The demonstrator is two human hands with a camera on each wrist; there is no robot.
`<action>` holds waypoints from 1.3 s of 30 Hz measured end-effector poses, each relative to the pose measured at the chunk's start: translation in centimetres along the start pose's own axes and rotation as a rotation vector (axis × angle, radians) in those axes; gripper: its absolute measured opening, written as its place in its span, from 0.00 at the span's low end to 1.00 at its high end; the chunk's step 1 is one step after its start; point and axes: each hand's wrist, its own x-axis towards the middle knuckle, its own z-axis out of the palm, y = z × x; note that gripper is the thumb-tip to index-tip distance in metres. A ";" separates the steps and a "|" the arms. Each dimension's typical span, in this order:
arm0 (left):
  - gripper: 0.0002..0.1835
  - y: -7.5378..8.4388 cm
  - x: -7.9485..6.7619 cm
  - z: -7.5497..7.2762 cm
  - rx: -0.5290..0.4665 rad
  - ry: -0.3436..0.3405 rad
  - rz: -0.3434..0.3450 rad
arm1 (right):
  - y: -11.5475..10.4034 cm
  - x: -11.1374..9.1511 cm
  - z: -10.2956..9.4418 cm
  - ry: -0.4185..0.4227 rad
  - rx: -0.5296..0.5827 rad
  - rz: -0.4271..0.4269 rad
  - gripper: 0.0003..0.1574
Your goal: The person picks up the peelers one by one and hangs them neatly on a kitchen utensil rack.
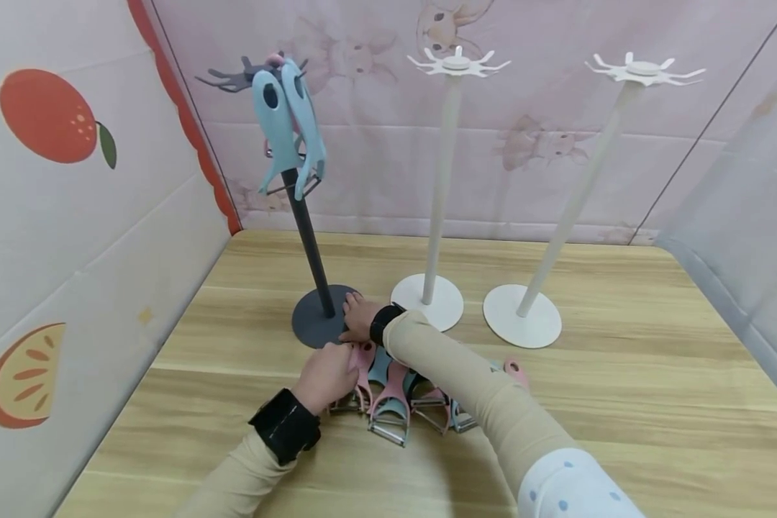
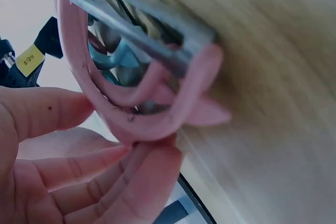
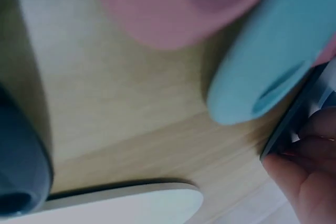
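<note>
My left hand (image 1: 326, 374) pinches a pink peeler (image 2: 131, 124) between thumb and fingers, its metal blade (image 2: 136, 30) facing up in the left wrist view. My right hand (image 1: 360, 317) rests on the dark round base (image 1: 307, 327) of the dark stand, thumb and fingers spread near its edge. Under and beside my right forearm lies a group of pink and blue peelers (image 1: 395, 381). Two light blue peelers (image 1: 273, 119) hang from the dark stand's hooks (image 1: 229, 79), with some pink showing behind them.
Two white stands with hooked tops (image 1: 456, 63) (image 1: 641, 70) stand to the right, on round white bases (image 1: 450, 309) (image 1: 521, 331). Printed cloth walls (image 1: 375, 180) enclose the wooden table (image 1: 621, 374) behind and at the sides.
</note>
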 end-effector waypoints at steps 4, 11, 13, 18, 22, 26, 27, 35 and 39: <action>0.02 -0.4 -0.3 -0.2 -0.039 -0.020 -0.022 | 0.2 -0.7 -0.4 0.001 0.046 -0.019 0.44; 0.09 -1.0 -1.1 -1.0 -0.128 -0.016 -0.035 | 0.2 -0.8 -0.5 -0.004 0.060 -0.012 0.44; 0.05 -1.2 -1.4 -1.8 -0.170 -0.012 -0.054 | 0.2 -0.6 -0.2 0.003 0.058 -0.002 0.45; 0.18 -1.8 -2.5 -4.5 -0.202 0.092 0.012 | 0.2 -0.3 0.2 0.019 0.048 -0.004 0.46; 0.20 -2.0 -3.0 -7.0 -0.163 0.326 0.181 | 0.2 -0.5 0.0 0.015 0.037 -0.011 0.45; 0.21 -1.6 -2.9 -9.6 -0.153 0.588 0.312 | 0.3 0.7 0.4 -0.022 0.039 0.013 0.46; 0.22 -1.5 -2.8 -10.3 -0.163 0.644 0.339 | 0.4 1.4 0.8 -0.034 0.032 0.021 0.47; 0.20 0.9 -1.2 -15.7 -0.277 1.078 0.391 | 1.5 6.9 5.3 0.017 0.018 0.033 0.56; 0.19 1.9 -0.6 -17.7 -0.273 1.214 0.310 | 0.6 3.8 2.4 -0.048 0.021 0.052 0.50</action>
